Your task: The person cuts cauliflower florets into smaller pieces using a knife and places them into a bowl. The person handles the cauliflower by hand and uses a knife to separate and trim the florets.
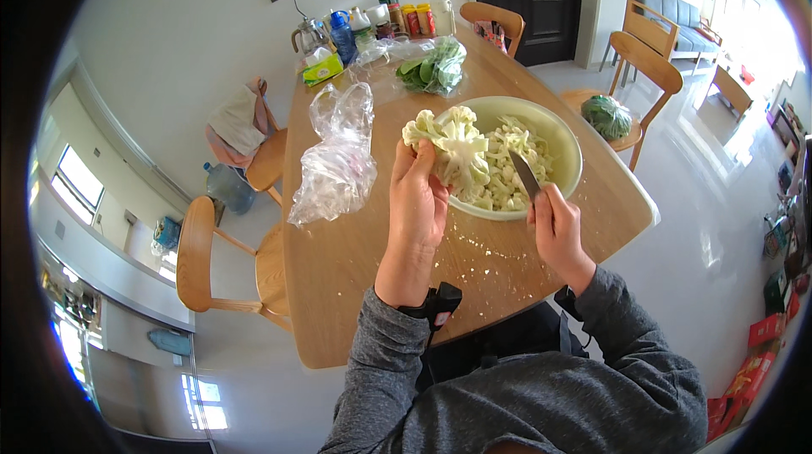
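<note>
My left hand (415, 194) grips a large piece of cauliflower (457, 146), its cut stem side turned toward the right. The piece is held up at the left rim of a pale green bowl (574, 165). Inside the bowl lies a heap of cut cauliflower florets (512, 184). In my right hand (555, 225) is a knife (524, 175), its dark blade pointing up and left over the florets. The blade is apart from the held piece. Part of the knife's handle is hidden by my fingers.
Cauliflower crumbs (482, 254) are scattered on the wooden table (342, 301) before me. A crumpled clear plastic bag (339, 162) lies left of the bowl. Behind are bagged leafy greens (434, 70), a tissue pack (322, 69) and several bottles and jars. Wooden chairs (269, 267) flank the table.
</note>
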### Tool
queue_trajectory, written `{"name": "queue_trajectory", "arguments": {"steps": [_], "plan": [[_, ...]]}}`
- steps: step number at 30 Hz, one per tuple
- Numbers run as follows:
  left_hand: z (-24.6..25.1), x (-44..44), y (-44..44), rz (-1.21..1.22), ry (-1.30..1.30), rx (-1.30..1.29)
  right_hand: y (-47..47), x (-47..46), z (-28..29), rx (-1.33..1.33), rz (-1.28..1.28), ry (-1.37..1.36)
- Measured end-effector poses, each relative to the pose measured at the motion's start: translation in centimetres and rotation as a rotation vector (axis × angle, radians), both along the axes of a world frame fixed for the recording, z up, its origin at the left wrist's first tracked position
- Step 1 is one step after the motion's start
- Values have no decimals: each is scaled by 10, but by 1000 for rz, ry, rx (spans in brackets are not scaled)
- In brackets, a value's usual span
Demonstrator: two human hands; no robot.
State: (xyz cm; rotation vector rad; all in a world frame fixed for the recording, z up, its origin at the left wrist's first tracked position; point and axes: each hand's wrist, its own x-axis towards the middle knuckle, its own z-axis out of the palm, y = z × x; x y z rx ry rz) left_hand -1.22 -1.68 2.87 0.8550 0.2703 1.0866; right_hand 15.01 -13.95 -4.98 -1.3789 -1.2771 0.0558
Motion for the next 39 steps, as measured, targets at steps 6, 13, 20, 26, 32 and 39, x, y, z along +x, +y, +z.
{"name": "queue_trajectory", "arguments": {"steps": [6, 13, 20, 26, 32, 39], "plan": [[2, 1, 2, 18, 35, 49, 9, 16, 15, -79, -27, 74], [-9, 13, 10, -5, 30, 22, -7, 5, 38, -45, 18, 55], [-12, 22, -2, -92, 123, 61, 8, -6, 70, -171, 27, 11], [-8, 26, -8, -76, 205, 161, 12, -2, 84, -146, 85, 31], [8, 48, -4, 111, 150, 353, 17, 11, 103, -30, 46, -24], [5, 54, 15, 73, 112, 146, 29, 36, 101, 73, -3, 94]]}}
